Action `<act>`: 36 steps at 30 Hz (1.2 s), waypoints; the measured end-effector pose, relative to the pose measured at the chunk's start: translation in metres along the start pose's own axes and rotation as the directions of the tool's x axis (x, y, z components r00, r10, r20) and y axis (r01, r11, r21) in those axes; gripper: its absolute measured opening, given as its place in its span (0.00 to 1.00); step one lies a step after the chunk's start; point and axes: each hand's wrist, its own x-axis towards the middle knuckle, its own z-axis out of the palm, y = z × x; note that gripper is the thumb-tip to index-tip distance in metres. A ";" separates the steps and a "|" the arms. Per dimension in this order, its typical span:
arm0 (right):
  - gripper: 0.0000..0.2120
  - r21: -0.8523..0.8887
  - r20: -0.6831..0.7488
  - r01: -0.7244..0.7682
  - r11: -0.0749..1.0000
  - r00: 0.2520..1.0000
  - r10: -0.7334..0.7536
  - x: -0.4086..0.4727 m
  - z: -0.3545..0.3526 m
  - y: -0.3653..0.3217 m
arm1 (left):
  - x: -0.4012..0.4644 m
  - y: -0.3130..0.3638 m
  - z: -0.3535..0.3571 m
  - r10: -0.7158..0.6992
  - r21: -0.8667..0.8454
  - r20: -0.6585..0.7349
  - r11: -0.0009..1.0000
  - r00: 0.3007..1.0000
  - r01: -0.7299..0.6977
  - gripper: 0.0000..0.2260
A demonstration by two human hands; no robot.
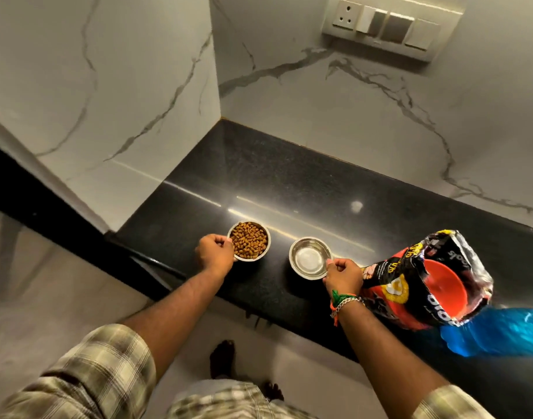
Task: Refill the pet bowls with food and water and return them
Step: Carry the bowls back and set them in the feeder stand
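Gripping both bowls at their near rims on the black counter [289, 182] — left hand [214, 252] pinched on the kibble bowl [249, 241], right hand [343, 275] pinched on the water bowl [310, 257]. Closed around the rims in both cases, thumbs over the edge, fingers mostly hidden beneath.

Filling looks done, judging by the contents. Kibble bowl: heaped with brown pellets nearly to the brim. Water bowl: a pale, shiny pool at the bottom, most likely clear water, though hard to tell from bare steel under this light. Remaining, by the task: lifting both and carrying them back to their place, not seen here.

Standing just right of the water bowl, the food bag [422, 279] — mouth open and crumpled, an orange scoop [446, 285] sitting inside it. Beside that, at the counter's near right, a blue bottle [497, 334], lying or tilted, blurred, contents unclear.

Worth minding on the lift: shallow water bowl held from one side only, so likely to slop if tipped; kibble piled high enough to spill a few pellets.
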 end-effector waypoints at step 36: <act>0.05 -0.101 0.798 0.488 0.867 0.560 -0.222 -0.309 0.224 0.050 | -0.133 -0.344 -0.322 -0.526 -0.403 -0.617 0.850 0.585 0.339 0.10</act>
